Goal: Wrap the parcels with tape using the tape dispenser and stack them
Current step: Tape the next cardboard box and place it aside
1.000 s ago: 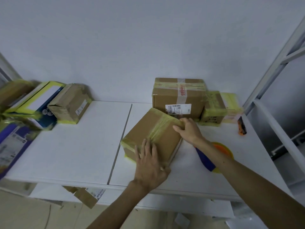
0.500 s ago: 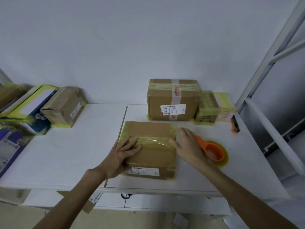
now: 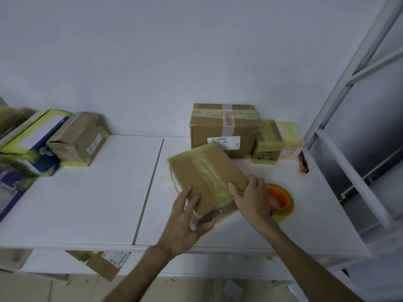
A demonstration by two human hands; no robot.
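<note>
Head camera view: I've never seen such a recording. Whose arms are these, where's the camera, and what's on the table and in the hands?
No machine: a person works bare-handed; the only camera is on their head, looking down. Their left hand and right hand both grip a brown cardboard parcel banded with yellowish tape, held tilted over the white table. Beside the right hand lies an orange tape dispenser with a yellowish roll. By the wall stand a larger brown taped box with a white label and a smaller yellow-taped box.
</note>
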